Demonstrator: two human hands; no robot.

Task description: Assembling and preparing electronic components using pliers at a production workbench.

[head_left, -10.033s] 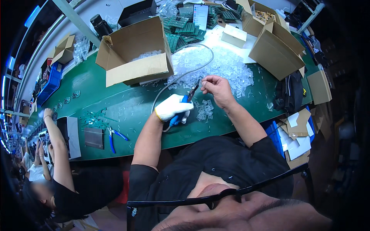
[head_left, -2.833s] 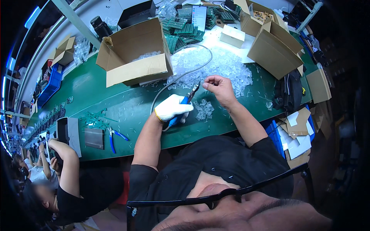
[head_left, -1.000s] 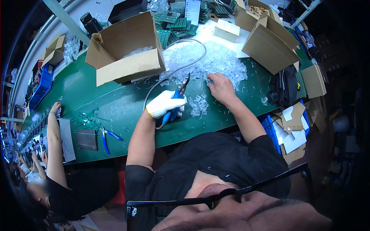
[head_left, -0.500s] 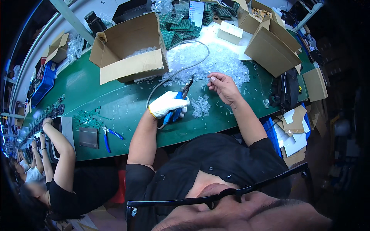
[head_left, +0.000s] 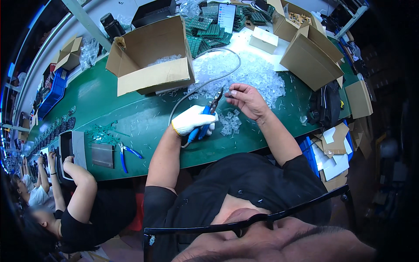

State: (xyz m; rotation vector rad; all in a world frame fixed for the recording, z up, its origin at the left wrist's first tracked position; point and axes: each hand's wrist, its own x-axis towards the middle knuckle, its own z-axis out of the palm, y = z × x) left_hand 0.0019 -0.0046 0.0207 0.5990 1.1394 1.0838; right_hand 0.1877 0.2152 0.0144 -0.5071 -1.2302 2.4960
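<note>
In a white glove, my left hand point(head_left: 192, 119) is wrapped round the blue handles of a pair of cutting pliers point(head_left: 213, 106), whose dark jaws point away from me and to the right. A grey cable point(head_left: 195, 89) loops round beside the pliers. My bare right hand point(head_left: 249, 101) is closed in a pinch close to the jaws; whatever small piece it holds is too small to make out. Below the jaws lies a small heap of clear plastic pieces point(head_left: 230, 122). Beyond both hands spreads a large pile of similar clear pieces point(head_left: 262, 72).
An open cardboard box point(head_left: 152, 81) stands behind my left hand, another carton point(head_left: 310, 59) at the right. Green circuit boards point(head_left: 209, 30) and a phone point(head_left: 226, 17) lie at the back. Blue-handled pliers point(head_left: 123, 158) rest leftward, near a co-worker's arm point(head_left: 83, 185).
My right hand has moved slightly left, closer to the plier jaws. The co-worker's arm at the left has shifted toward the grey tray. The whole view has shifted a little.
</note>
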